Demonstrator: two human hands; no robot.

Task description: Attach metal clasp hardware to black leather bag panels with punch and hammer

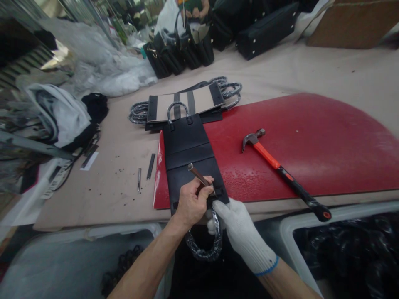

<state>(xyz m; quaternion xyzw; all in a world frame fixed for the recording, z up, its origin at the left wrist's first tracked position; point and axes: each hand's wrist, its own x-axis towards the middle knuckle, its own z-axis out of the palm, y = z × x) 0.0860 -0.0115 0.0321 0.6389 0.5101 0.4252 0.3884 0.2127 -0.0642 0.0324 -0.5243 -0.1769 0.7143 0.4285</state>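
A black leather bag panel (190, 145) with plastic-wrapped loop handles lies lengthwise in front of me, over a red board (264, 120). My bare left hand (193, 201) is closed around a metal punch (199, 175), which stands tilted with its lower end at the panel's near end. In a white knitted glove, my right hand (235, 222) grips the near right edge of the panel, thumb on top. Its other fingers are partly hidden behind the near wrapped handle (204, 255), which hangs over the table edge. To the right, a claw hammer (277, 166) with an orange and black grip rests on the board.
More handled panels (202, 99) are stacked behind. Two thin metal tools (145, 173) lie at left. Black bags (181, 52) stand at the back, and part of a person shows beyond them. White bins (296, 236) flank me below the table edge.
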